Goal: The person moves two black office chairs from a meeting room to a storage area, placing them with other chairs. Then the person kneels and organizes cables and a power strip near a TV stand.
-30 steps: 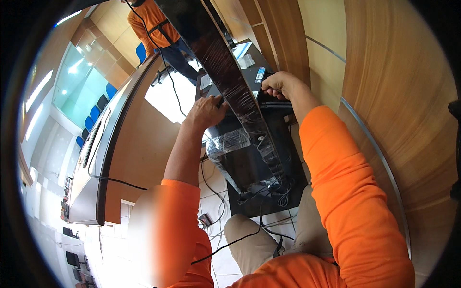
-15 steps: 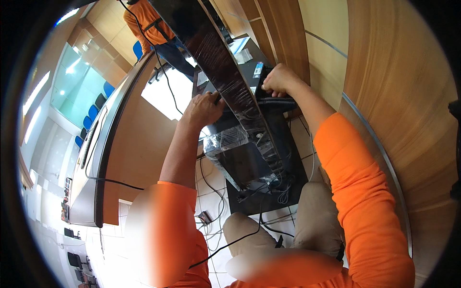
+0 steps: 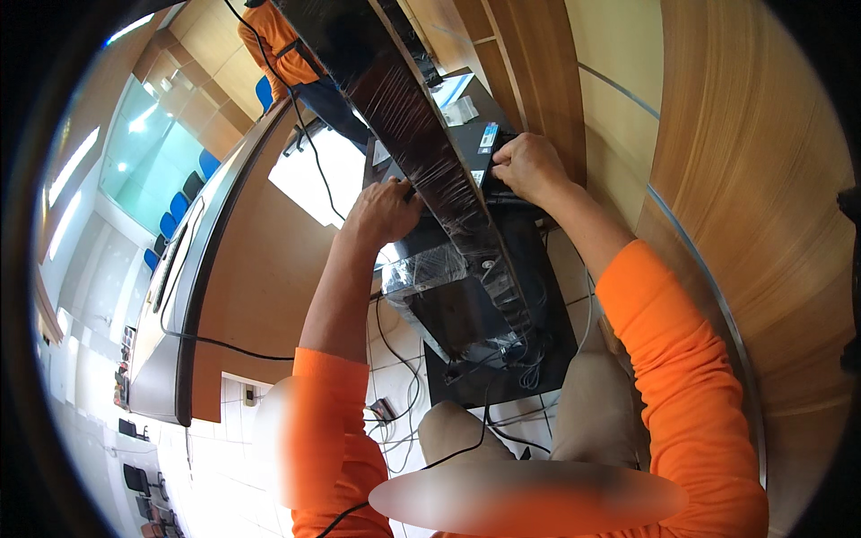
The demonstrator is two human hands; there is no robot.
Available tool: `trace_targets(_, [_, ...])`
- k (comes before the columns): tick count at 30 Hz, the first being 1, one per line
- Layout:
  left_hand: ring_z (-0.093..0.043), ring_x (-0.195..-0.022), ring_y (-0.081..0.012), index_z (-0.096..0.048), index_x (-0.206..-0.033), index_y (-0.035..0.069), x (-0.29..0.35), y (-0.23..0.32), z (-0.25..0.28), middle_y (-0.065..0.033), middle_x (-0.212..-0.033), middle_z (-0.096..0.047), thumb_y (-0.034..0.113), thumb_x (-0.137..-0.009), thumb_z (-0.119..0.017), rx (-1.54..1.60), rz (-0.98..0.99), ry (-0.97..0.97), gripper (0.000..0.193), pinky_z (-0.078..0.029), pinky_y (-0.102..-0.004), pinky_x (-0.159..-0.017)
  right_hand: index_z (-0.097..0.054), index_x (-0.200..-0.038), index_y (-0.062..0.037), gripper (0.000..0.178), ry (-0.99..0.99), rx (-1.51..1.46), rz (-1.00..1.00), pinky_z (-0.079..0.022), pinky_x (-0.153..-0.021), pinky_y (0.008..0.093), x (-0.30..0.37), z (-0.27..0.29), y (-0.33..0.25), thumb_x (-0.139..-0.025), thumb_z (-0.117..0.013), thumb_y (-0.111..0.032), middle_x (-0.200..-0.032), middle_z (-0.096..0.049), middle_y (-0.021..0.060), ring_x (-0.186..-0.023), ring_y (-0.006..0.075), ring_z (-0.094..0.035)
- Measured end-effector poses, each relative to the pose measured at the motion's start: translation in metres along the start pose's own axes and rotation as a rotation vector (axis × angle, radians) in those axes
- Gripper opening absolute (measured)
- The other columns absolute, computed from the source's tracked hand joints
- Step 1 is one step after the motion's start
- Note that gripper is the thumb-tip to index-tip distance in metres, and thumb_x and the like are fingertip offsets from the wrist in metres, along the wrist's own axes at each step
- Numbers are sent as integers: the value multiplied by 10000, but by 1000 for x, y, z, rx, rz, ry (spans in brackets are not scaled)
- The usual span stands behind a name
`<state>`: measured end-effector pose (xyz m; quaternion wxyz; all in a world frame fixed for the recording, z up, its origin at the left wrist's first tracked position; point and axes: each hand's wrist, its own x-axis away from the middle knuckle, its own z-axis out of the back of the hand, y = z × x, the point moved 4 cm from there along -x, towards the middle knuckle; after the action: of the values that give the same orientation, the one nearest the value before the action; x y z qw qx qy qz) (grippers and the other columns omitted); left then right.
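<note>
At frame centre the long film-wrapped black panel is gripped by the left hand and right hand; both edges are best held level, clear of the cables below.

At the centre of the frame we see a long dark panel wrapped in clear plastic film running from the top down to a black computer case. Our left hand rests its fingers against the panel's left edge; our right hand is curled on its right edge, beside a small black box with a blue sticker. Black cables tangle at the case's lower end. At upper left, a person in orange stands beyond the curved wooden desk.
</note>
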<state>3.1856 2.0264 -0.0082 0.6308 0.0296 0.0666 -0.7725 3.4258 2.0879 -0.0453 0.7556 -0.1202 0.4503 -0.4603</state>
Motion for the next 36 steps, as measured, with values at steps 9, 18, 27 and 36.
trace_targets(9, [-669,-1022,-439,-714,-1134,-21,-1,-10,-8,-287,-1079,-692,369,-993,-456,8,-42,68,489,-506,-499,-972,-782,-993,-20,241,-172,83,-33,-579,-835,380,3,18,-1,-790,-805,-148,-964,-758,178,-906,296,-740])
trace_targets(18, [-676,-1024,-421,-733,-1081,32,6,-5,2,-247,-1078,-717,322,-960,-498,93,-17,97,392,-516,-481,-956,-756,-1075,10,233,-307,-339,-217,-572,-786,324,-9,32,21,-863,-744,-87,-928,-764,156,-842,204,-736])
trace_targets(27, [-614,-1140,-422,-711,-1163,67,10,7,5,-210,-1223,-682,363,-944,-568,41,-50,17,395,-491,-470,-989,-757,-1090,-11,215,-267,-153,-76,-547,-875,341,-5,39,49,-912,-702,-119,-1019,-766,163,-955,243,-726])
trace_targets(36, [-591,-1195,-331,-738,-1167,110,5,1,-14,-155,-1235,-680,393,-851,-736,67,-88,-107,425,-436,-456,-1049,-787,-1046,-41,229,-287,-295,-25,-556,-870,348,-3,33,55,-841,-770,-144,-998,-768,167,-905,255,-737])
